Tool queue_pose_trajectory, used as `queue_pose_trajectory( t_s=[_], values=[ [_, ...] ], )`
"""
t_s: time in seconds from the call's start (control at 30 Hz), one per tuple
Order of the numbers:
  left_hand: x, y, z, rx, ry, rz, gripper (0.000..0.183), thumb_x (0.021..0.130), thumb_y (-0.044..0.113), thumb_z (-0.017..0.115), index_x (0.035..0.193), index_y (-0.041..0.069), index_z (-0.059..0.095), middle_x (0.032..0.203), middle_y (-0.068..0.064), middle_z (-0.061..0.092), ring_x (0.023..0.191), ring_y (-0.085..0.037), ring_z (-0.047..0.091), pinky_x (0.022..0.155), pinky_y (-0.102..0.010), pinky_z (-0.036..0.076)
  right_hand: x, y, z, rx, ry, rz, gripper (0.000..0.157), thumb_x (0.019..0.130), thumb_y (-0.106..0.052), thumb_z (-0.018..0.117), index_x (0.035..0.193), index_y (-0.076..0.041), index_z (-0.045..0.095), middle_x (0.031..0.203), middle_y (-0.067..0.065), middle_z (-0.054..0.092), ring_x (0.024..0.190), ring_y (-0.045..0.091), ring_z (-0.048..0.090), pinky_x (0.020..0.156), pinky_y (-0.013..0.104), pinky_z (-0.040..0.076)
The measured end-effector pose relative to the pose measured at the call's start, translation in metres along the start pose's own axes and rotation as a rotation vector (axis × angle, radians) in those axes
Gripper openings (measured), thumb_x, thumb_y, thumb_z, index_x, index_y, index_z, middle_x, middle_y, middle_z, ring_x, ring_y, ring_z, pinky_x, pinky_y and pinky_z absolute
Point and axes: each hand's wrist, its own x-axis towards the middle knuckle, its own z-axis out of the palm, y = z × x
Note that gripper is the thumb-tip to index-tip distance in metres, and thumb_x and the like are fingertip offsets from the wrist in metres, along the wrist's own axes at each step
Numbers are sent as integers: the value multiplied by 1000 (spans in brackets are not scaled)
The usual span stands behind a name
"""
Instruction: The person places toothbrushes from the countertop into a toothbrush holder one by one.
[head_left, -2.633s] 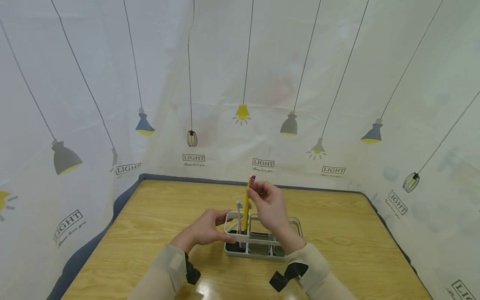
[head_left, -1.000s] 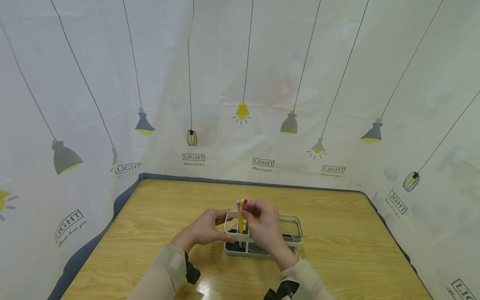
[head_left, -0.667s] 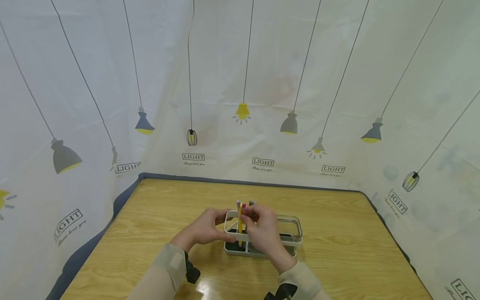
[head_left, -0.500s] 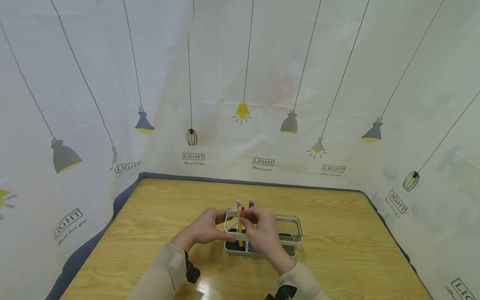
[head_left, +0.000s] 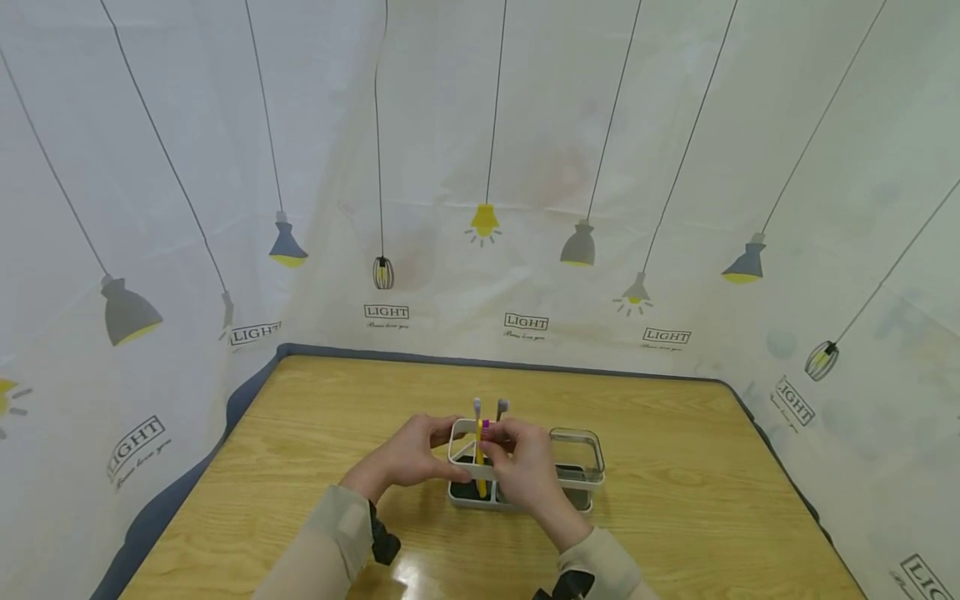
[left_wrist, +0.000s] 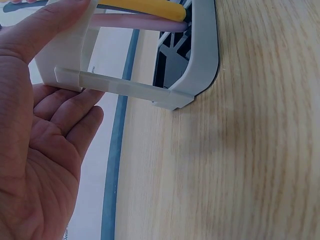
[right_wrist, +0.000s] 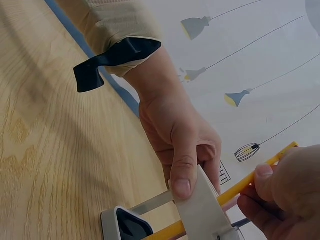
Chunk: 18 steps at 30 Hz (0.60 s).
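Observation:
A white two-tier toothbrush holder (head_left: 583,483) stands on the wooden table. My left hand (head_left: 408,454) grips the left end of its upper frame, thumb in front and fingers behind. With thumb and fingertips, my right hand (head_left: 525,465) pinches a yellow toothbrush (head_left: 481,450) just below its purple bristles. The brush is upright in the left section, its lower end down at the dark base. A pale pinkish toothbrush (head_left: 477,406) and a grey one (head_left: 502,407) also stand in the holder. In the left wrist view, the pink handle (left_wrist: 140,21) lies close beside the yellow handle (left_wrist: 145,7).
To the right, the holder's wider section (head_left: 576,450) has a clear rim above it. Wood-grain table (head_left: 337,400) surrounds the holder, bounded by a blue-grey edge (head_left: 375,357). Behind hangs a white sheet (head_left: 442,150) printed with lamps.
The yellow toothbrush has come down into the left section, and my right hand has moved down and slightly left with it. My left hand keeps its grip on the holder.

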Motion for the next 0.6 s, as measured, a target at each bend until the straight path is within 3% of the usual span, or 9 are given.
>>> queue_pose_trajectory(
  t_s=[0.3, 0.6],
  values=[
    [1, 0, 0, -12, -9, 15, 81, 84, 35, 94, 153, 18, 57, 156, -9, 54, 145, -29, 50, 118, -47, 40, 0, 5, 2, -45, -2, 3, 11, 92, 6, 79, 92, -4, 79, 85, -3, 72, 80, 12, 69, 75, 30, 62],
    [1, 0, 0, -16, -12, 19, 80, 83, 33, 94, 153, 19, 58, 155, -4, 55, 145, -29, 49, 118, -46, 40, -1, 7, 3, -48, 2, -3, 11, 91, 5, 81, 91, -5, 78, 85, -3, 73, 80, 12, 70, 73, 27, 61]
  ],
)
